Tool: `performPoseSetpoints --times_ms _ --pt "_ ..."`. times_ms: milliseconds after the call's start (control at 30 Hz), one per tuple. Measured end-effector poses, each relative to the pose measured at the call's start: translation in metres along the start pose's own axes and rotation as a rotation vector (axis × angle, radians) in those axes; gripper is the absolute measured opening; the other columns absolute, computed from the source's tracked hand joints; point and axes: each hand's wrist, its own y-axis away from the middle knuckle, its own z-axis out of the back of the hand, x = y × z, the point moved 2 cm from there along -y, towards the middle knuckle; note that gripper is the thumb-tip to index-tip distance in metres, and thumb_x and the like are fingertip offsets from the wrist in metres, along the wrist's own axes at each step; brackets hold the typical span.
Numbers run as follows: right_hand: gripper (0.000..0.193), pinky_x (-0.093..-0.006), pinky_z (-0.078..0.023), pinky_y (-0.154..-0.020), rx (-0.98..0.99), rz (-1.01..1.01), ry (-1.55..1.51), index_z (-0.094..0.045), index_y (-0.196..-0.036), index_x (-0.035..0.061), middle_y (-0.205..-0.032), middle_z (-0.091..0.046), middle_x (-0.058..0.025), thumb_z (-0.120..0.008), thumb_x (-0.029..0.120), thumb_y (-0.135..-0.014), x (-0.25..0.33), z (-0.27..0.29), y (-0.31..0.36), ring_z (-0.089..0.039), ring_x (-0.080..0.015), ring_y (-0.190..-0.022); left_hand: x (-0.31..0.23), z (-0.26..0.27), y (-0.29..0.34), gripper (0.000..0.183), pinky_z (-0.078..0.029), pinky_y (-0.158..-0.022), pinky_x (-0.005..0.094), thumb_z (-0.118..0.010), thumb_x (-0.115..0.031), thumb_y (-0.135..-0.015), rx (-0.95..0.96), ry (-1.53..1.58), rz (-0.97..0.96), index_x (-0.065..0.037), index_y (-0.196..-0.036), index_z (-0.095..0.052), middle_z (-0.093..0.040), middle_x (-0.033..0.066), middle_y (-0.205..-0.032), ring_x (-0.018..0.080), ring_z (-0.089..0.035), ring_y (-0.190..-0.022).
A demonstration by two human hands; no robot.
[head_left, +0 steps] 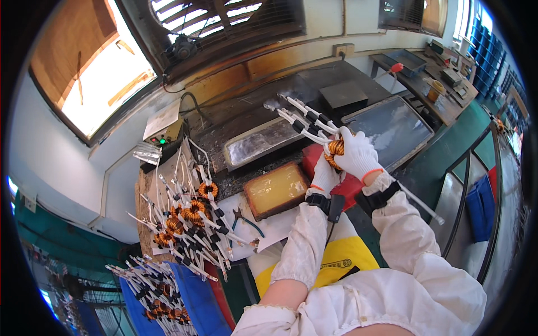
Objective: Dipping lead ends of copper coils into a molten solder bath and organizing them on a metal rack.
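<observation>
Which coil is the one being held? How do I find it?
Start at the long dark workbench, then find the white-gloved left hand and right hand before it. The orange coil shows between them, white leads pointing away. Unlike the coils heaped at left, it's in someone's hands.

Factory workshop around me: dark, stained counter (358,74) ahead; orange copper-wound ring coils with white leads (194,210) heaped at my left; blue-handled metal pliers (237,214); big dark slatted wall vent (272,28); tall blue stacks (486,53); green floor (474,124).
</observation>
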Motion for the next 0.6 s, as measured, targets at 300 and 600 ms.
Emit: performPoseSetpoints --times_ms 300,600 --pt "0.063 -0.0499 -0.051 -0.076 -0.065 -0.179 -0.157 -0.046 -0.127 0.0168 -0.100 -0.055 -0.0233 -0.071 0.034 -0.071 -0.018 0.008 0.041 -0.059 -0.0422 -0.093 0.007 -0.021 0.018 0.039 -0.050 -0.093 0.0381 -0.034 -0.036 -0.101 -0.030 -0.243 -0.007 -0.011 -0.121 -0.057 -0.063 0.0086 -0.117 0.0235 -0.061 -0.106" --pt "0.068 -0.0439 -0.048 -0.088 -0.171 -0.245 -0.467 -0.048 -0.131 0.0204 -0.114 -0.052 -0.0228 -0.074 0.025 -0.069 -0.030 -0.005 0.049 -0.056 -0.0409 -0.104 0.008 -0.023 0.018 0.038 -0.050 -0.093 0.0385 -0.038 -0.035 -0.100 -0.061 -0.235 0.042 -0.009 -0.122 -0.055 -0.061 0.0104 -0.119 0.0244 -0.061 -0.106"
